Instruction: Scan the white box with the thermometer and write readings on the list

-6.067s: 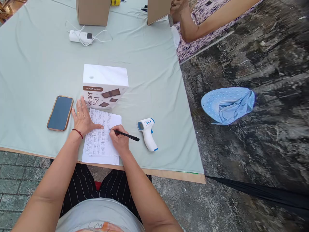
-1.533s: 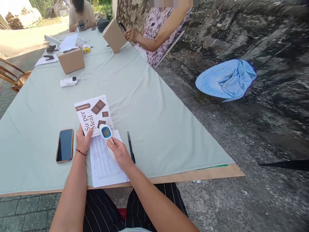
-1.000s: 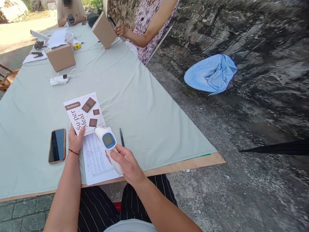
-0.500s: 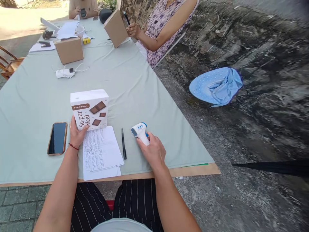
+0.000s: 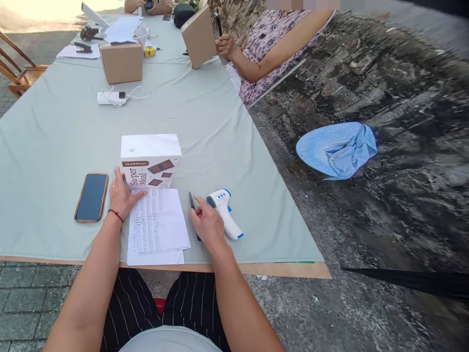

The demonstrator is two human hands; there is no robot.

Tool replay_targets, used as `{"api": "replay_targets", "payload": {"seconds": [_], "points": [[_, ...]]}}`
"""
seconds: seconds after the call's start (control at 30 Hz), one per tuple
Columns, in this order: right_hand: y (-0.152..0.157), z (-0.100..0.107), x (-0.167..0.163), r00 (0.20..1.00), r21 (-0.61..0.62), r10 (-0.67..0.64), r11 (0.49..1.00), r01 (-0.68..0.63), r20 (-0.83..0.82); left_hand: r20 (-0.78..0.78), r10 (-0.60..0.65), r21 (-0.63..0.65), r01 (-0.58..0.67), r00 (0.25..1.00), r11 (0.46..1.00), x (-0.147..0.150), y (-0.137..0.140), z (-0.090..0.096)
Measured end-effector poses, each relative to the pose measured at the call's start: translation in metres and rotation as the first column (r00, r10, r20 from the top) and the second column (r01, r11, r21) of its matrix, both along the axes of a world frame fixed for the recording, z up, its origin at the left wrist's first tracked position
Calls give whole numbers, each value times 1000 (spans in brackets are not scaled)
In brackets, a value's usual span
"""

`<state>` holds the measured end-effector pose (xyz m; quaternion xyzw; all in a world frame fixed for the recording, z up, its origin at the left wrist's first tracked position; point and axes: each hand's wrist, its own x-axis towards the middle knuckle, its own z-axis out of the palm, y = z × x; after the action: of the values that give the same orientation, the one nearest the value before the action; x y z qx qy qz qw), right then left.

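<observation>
A white snack box printed with brown bars stands upright on the table. My left hand lies against its left side, fingers stretched and thumb spread over the printed sheets. My right hand closes its fingers on a black pen just right of the papers; the pen's middle is hidden by the hand. Beside that hand, the white and blue infrared thermometer lies on the cloth. A phone in a brown case lies left of my left hand.
Farther up the cloth-covered table are a white device with a cable, a cardboard box with papers on top and a yellow tape measure. A seated person's hand is by a tilted carton. A blue hat lies off the table's right side.
My right hand has let go of the thermometer, now lying on the table, and moved left onto the pen. My left thumb has come off the snack box's front. The view has shifted.
</observation>
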<state>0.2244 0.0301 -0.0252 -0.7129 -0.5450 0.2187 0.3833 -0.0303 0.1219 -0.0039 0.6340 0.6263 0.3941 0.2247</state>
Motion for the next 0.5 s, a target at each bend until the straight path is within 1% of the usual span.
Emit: {"api": "replay_targets", "payload": {"seconds": [0.03, 0.1, 0.17, 0.23, 0.3, 0.43, 0.5], "points": [[0, 1, 0, 995, 18, -1, 1000, 3, -98, -81, 10, -32, -13, 997, 999, 1, -4, 0], [-3, 2, -2, 952, 62, 3, 998, 17, -305, -227, -14, -91, -7, 974, 996, 3, -12, -2], [-6, 1, -10, 878, 101, 31, 995, 19, -477, -309, -57, -131, 17, 950, 991, 5, -18, -4], [-10, -2, -21, 813, 131, 96, 991, -25, -574, -351, -101, -167, 43, 931, 985, 7, -22, -6], [-12, -4, -32, 790, 154, 150, 986, -71, -594, -363, -128, -188, 62, 923, 980, 7, -23, -7], [-15, -2, -39, 837, 165, 153, 983, -76, -526, -345, -135, -194, 71, 929, 978, 8, -22, -6], [-15, 3, -37, 841, 186, 197, 976, -118, -503, -326, -138, -189, 79, 935, 979, 8, -22, -7]]}}
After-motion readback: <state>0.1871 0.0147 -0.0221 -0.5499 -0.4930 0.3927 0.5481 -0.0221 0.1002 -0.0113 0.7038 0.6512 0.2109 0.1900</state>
